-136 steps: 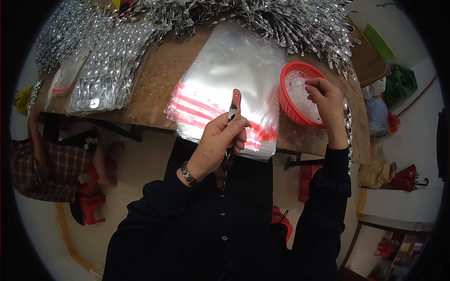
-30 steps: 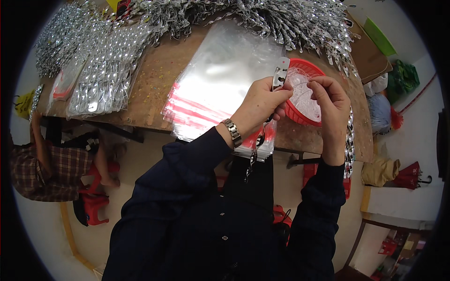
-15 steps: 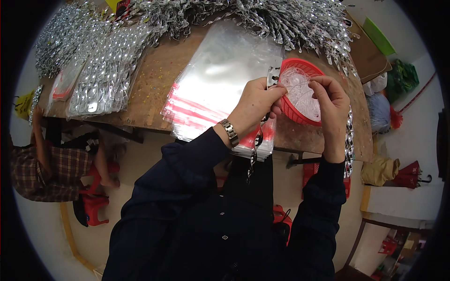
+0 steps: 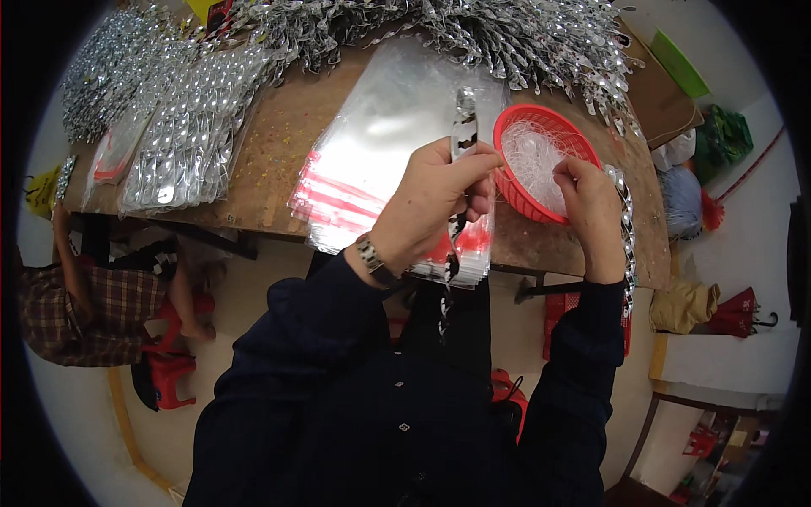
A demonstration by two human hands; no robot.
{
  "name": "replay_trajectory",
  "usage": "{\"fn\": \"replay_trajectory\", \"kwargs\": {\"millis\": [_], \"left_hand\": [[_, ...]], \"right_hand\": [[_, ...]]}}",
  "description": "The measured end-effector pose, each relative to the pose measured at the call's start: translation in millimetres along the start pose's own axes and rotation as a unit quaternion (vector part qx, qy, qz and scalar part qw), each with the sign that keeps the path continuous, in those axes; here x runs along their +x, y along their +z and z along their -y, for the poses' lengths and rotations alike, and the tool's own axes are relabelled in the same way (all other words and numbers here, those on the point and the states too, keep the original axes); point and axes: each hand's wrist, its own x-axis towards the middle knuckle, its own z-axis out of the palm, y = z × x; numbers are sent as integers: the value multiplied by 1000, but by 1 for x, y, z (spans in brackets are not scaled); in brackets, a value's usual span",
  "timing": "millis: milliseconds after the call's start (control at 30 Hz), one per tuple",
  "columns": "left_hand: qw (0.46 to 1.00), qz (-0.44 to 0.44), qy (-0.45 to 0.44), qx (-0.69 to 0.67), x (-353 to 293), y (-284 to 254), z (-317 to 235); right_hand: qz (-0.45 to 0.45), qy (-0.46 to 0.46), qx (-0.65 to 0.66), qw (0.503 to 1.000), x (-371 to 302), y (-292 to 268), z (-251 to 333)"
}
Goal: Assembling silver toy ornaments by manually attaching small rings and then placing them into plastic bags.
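Note:
My left hand point(image 4: 431, 190) is closed around a twisted silver strip point(image 4: 465, 114), holding it between thumb and fingers. The strip's wide end stands up above the fist, while its spiralled tail hangs below toward my lap. My right hand point(image 4: 590, 211) is pinched at the right rim of a red plastic basket point(image 4: 517, 193). A tangle of clear thread point(image 4: 534, 160) fills the basket. Whether a thread is between the right fingertips cannot be made out. Under my left hand lies a stack of clear plastic bags point(image 4: 384, 110) with red-printed ends.
Silver twisted strips point(image 4: 532, 38) are heaped along the table's point(image 4: 287, 127) far side. Bagged strips point(image 4: 190, 127) lie at left. Another silver strip point(image 4: 628, 228) hangs beside my right wrist. At far left sits a person in a checked garment point(image 4: 93, 313), near a red stool point(image 4: 173, 376).
My left hand has moved left and toward me with the silver strip, which now stands more upright. My right hand has lowered slightly, and the gap between the hands is wider. The basket has shifted slightly.

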Motion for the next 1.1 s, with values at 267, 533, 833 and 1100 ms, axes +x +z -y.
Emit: {"fn": "replay_trajectory", "kwargs": {"millis": [267,533,833,1100], "left_hand": [[998,-43,-12,36,-21,-19,-9],[997,-65,-1,51,-37,-30,-2],[989,-45,-1,138,-59,-30,16],[984,-54,-12,168,-72,-45,35]], "right_hand": [[-85,-36,41,995,-9,-34,52],[89,87,504,855,-57,-13,113],[152,168,684,693,-47,22,116],[78,160,658,731,-43,23,118]]}}
